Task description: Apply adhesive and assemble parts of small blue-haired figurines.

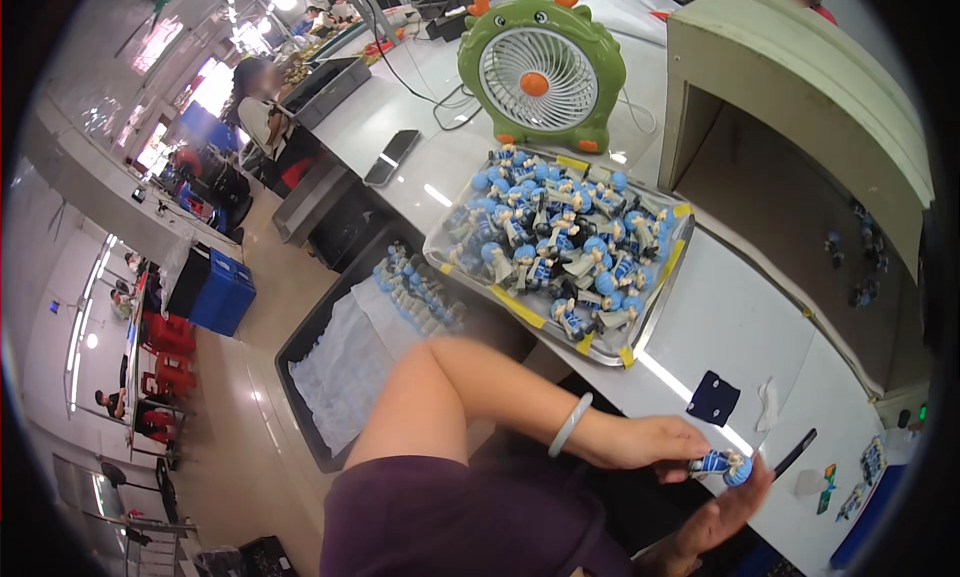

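A small figurine (712, 463) with blue hair and blue-and-white clothing is pinched in the fingers of my left hand (655, 443). My right hand (722, 517) is open beside it, palm partly showing, its stretched fingers at the figurine's blue head. A dark slim stick-shaped tool (797, 453) projects from behind those fingers; whether it is held or lies on the table I cannot tell. Just beyond my hands lie a dark blue patterned cloth (714, 398) and a crumpled white strip (767, 405).
A metal tray (655, 322) with yellow tape holds many similar figurines. Behind it stand a green fan (608, 72) and a phone (392, 157). A beige hooded box (790, 57) is at right. Lower left, a black bin (297, 377) contains white sheeting and figurines.
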